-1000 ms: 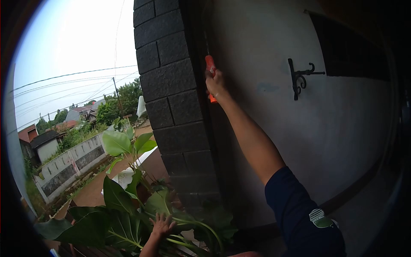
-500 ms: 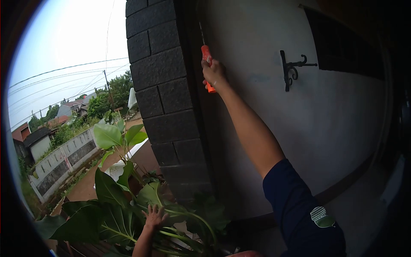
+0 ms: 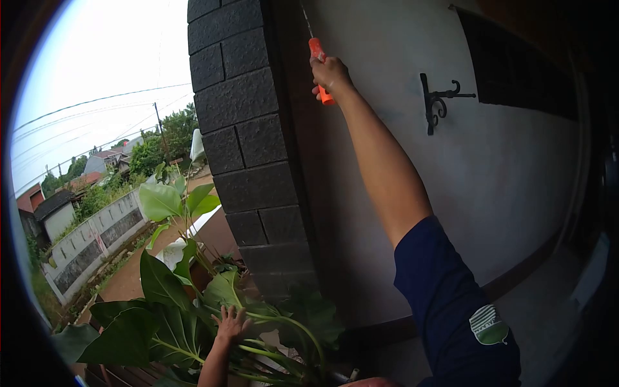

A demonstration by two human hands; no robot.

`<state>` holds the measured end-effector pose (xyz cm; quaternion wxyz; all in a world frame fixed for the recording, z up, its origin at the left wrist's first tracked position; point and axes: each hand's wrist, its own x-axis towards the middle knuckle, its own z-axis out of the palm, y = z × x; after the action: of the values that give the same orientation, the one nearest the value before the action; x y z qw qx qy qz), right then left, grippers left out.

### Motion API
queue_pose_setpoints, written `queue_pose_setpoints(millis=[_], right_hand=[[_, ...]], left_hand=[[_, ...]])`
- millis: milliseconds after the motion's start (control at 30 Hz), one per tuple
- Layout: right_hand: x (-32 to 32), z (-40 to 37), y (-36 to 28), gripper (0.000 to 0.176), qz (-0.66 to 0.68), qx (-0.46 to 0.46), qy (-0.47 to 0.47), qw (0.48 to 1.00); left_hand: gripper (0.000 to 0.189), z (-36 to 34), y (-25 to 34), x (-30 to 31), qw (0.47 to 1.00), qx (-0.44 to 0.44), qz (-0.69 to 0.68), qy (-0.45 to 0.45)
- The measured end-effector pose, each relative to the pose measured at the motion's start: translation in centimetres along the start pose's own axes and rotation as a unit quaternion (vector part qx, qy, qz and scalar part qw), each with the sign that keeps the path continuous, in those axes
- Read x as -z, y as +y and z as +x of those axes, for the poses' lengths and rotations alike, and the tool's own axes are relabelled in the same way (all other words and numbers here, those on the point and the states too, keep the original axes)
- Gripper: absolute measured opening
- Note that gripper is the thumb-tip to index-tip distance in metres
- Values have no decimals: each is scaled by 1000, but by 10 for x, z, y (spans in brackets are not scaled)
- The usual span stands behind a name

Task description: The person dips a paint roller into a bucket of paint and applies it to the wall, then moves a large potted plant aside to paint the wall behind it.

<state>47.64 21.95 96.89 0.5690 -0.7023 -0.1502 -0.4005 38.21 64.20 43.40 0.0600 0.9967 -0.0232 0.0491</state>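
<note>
My right hand (image 3: 330, 72) is raised high and closed around the orange handle (image 3: 320, 51) of a tool. Its thin metal shaft (image 3: 305, 18) points up along the seam between the dark block pillar (image 3: 242, 116) and the pale plastered wall (image 3: 516, 180). My right arm wears a dark blue sleeve (image 3: 451, 303). Low in the view, my left hand (image 3: 230, 322) rests with fingers spread on the large green leaves of a potted plant (image 3: 167, 309), holding nothing.
A black iron hook bracket (image 3: 437, 103) is fixed to the wall to the right of the tool. A dark window grille (image 3: 516, 71) sits at upper right. Beyond the plant lie a boundary wall (image 3: 97, 242), houses, trees and overhead wires.
My right hand has moved upward along the pillar edge with the tool. My left hand stays on the plant leaves.
</note>
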Motion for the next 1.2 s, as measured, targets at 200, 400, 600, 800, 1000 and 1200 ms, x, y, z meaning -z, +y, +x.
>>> queue_pose_setpoints(millis=[200, 400, 600, 800, 1000, 1200], right_hand=[[54, -48, 42, 41, -34, -42, -37, 998], [34, -177, 156, 35, -12, -69, -26, 997], [4, -174, 151, 39, 27, -72, -20, 997], [13, -52, 20, 43, 13, -57, -20, 998], [34, 38, -72, 44, -27, -34, -30, 999], [36, 20, -28, 46, -57, -41, -39, 997]], left_hand=[[62, 4, -2, 1, 1000, 6, -3, -26], [63, 3, -1, 1, 1000, 0, 7, -20], [64, 2, -5, 1, 1000, 3, -2, -29], [64, 5, -3, 1, 999, 8, -5, -41], [65, 5, -2, 5, 999, 7, 1, -40], [64, 3, -2, 5, 999, 4, 1, -37]])
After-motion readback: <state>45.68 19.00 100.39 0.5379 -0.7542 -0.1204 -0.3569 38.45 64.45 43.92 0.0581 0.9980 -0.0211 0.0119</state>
